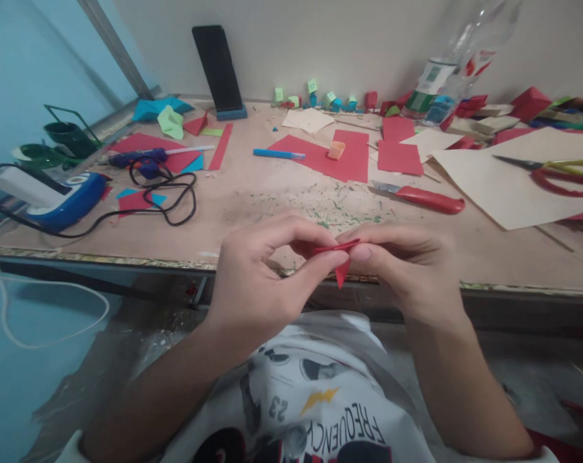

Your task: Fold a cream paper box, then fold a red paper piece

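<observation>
Between both hands, just above the table's front edge, is a small folded piece of red paper (342, 273). A pointed flap of it hangs down below the fingers. My left hand (267, 276) pinches its left side between thumb and fingers. On the other side my right hand (407, 270) grips it the same way, thumb on the near face. The fingertips behind the paper are partly hidden. Beyond the hands lie a red-handled knife (430, 198), a blue pen (278, 154) and flat red paper (351, 164) with a small cream paper piece (336, 150) on it.
A phone (218, 71) leans on a stand at the back. To the left are a glue gun (146, 161), a tangled black cable (192, 199) and a blue-and-white device (67, 199). Scissors (556, 173) rest on cream paper (503, 199); plastic bottles (433, 83) stand behind. Green scraps litter the tabletop.
</observation>
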`<state>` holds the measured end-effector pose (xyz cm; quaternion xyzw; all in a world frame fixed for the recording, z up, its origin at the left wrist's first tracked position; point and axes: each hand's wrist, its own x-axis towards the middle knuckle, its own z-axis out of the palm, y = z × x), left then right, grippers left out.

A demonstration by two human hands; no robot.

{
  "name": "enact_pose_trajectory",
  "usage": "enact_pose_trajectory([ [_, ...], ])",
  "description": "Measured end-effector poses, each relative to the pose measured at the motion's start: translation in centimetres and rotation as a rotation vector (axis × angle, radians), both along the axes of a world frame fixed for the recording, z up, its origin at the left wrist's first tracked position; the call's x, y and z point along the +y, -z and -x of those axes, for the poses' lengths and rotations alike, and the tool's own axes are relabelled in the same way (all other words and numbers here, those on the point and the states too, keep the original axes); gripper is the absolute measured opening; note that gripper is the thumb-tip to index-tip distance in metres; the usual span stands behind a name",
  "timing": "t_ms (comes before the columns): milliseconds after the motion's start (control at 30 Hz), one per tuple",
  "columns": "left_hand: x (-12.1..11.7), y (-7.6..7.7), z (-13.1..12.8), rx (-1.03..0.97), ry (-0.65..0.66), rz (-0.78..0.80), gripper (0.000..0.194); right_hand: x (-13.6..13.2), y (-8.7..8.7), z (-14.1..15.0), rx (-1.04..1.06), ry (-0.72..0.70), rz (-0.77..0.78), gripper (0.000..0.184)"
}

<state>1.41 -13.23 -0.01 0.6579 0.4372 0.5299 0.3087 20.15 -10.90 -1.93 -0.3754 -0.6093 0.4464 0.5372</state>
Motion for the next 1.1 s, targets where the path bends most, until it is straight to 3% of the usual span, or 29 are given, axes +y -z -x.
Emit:
enact_pose_trajectory([
  [500,0.1,0.09,0.18,0.003,0.001,0.003,0.008,-0.12,-0.38,0.16,-0.015,-0.064,-0.037,0.01],
  [867,0.15,0.37,0.08,0.013,0.037,-0.049,0.01,-0.41,-0.16,0.39,-0.025,0.011,-0.106,0.013],
  [1100,0.65,0.89,-0.09,-0.224,0.049,0.14,0.009,-0.32,-0.79,0.59,-0.057,-0.028,0.023,0.006],
])
